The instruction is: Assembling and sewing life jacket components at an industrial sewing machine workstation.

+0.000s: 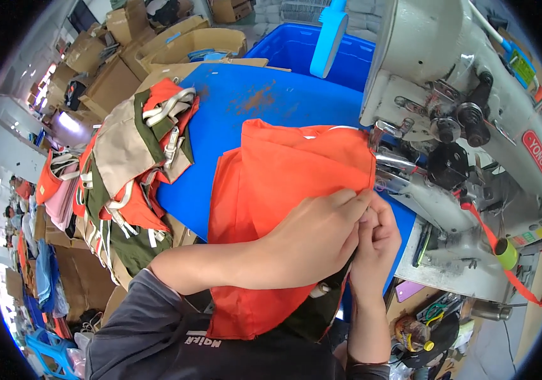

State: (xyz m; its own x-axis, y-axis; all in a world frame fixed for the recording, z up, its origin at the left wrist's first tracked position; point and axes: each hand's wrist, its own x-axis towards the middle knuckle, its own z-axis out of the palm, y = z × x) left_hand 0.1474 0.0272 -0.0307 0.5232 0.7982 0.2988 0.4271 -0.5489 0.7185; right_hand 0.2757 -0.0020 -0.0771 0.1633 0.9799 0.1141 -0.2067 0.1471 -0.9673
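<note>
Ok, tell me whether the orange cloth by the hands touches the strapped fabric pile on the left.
Apart: the head view shows blue tabletop between the orange cloth and the strapped fabric pile.

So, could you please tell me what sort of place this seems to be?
Most likely a sewing workshop: a sewing machine stands beside the orange fabric, strapped fabric pieces lie piled at the left, and cardboard boxes are stacked farther back.

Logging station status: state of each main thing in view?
Orange cloth: folded over, held
Left hand: pinching cloth edge
Right hand: fingers curled, grip partly hidden
Sewn pieces: heaped
Sewing machine: running or not, unclear
Blue tabletop: stained
Blue bin: open
Cardboard box: open
Plastic bottle: capped
</note>
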